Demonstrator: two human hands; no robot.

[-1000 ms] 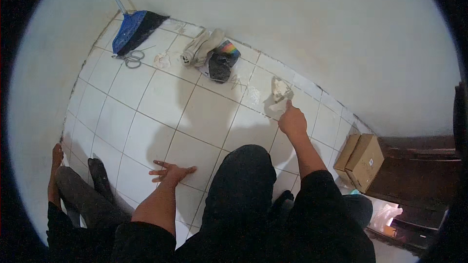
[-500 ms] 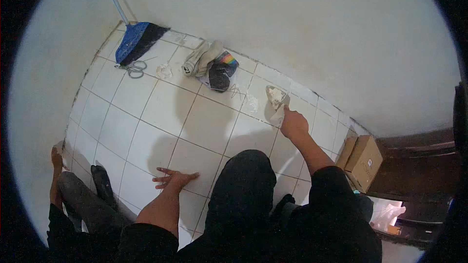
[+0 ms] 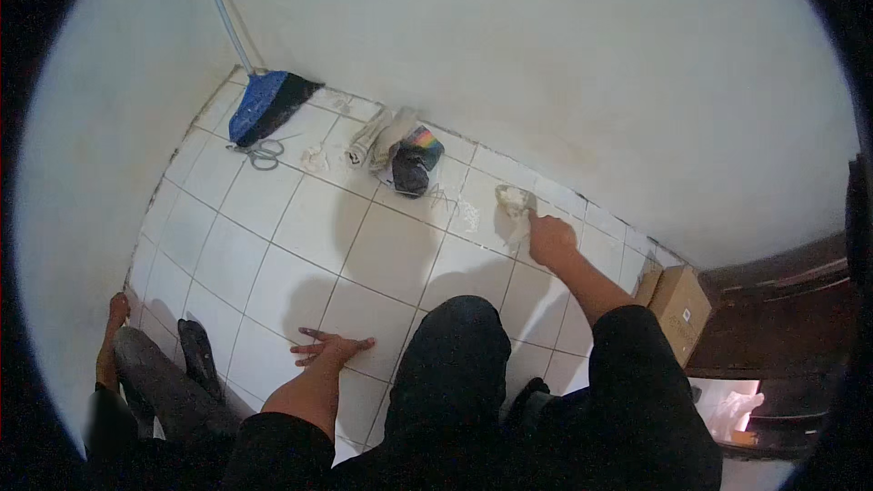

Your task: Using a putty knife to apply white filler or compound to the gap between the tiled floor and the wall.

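My right hand (image 3: 554,241) is closed beside the wall edge of the floor, its fingers at a pale, see-through plastic bag (image 3: 516,227). White paste-like stuff (image 3: 515,200) shows at the bag's far end; the exact grip is hidden behind my fingers. Lower down, my left hand (image 3: 332,347) leans on the white tiles (image 3: 382,245) with its fingers spread, holding nothing. Between the hands and the wall lies a bundle of crumpled bags (image 3: 411,156), grey, black and rainbow-striped. White smears (image 3: 467,216) mark the tile left of the plastic bag.
A blue broom (image 3: 264,105) leans in the far left corner, with grey-handled scissors (image 3: 265,155) and a white scrap (image 3: 315,159) nearby. Cardboard boxes (image 3: 684,314) stand at the right by dark wooden furniture (image 3: 764,323). Another person's hand (image 3: 119,309) is at the left wall.
The whole view has shifted slightly, so the floor sits lower in it. My right hand has moved slightly at the plastic bag. My left hand stays spread on the tiles.
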